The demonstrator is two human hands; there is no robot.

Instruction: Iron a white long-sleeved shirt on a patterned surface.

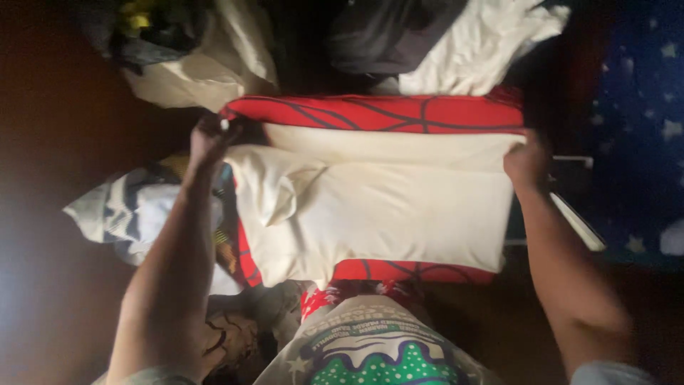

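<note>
A cream pillowcase or folded cream cloth (370, 207) lies across a red cushion with dark web-like lines (377, 113). My left hand (210, 139) grips the cloth's far left corner. At the far right corner my right hand (527, 162) pinches the cloth's edge. Both arms reach forward from the bottom of the view. The cloth's upper layer is pulled flat between the two hands, and a folded flap sits near its left end.
Piled laundry surrounds the cushion: white cloth (484, 43) and dark grey cloth (385, 32) behind, a beige garment (206, 71) at back left, a striped white and blue cloth (125, 210) at left. A dark blue star-patterned fabric (641, 107) is at right. A printed grey shirt (370, 349) is nearest me.
</note>
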